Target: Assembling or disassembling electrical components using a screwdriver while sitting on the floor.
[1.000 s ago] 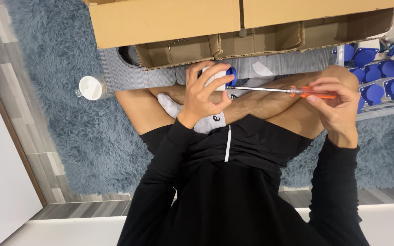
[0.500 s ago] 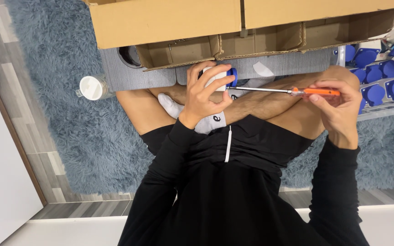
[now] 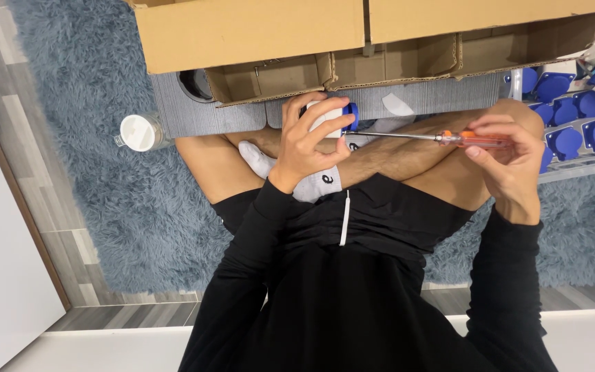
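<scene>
Both hands busy: our left hand, fingers clamped on white-blue socket above crossed legs; right hand at three o'clock, fingers pinching orange screwdriver, tip meeting socket.

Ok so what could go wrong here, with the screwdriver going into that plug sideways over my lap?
1. The screwdriver tip could slip off the white and blue plug toward the left hand wrapped around it.
2. The work sits over bare crossed legs, so a slip might jab skin.
3. A loosened screw could vanish into the shaggy blue rug.
</scene>
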